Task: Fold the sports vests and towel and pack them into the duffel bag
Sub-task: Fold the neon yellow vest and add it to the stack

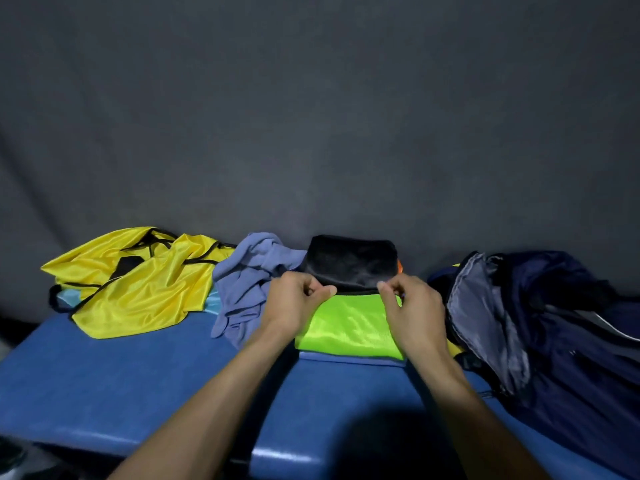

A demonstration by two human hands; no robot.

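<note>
From the head view, my left hand (298,299) and right hand (410,306) each pinch the far edge of the green vest (349,327), fingers curled on its black trim, where a black cloth (351,263) lies just behind; the vest sits folded on the blue tabletop (138,382), between the crumpled towel (246,282) and the open duffel bag (540,320); the yellow vest (138,285) lies unfolded at the left. I judge this mesh light, limp and slippery; it should hold a fold only if gripped at the bound corners; the towel looks softer, bulkier and less likely to slide.
</note>
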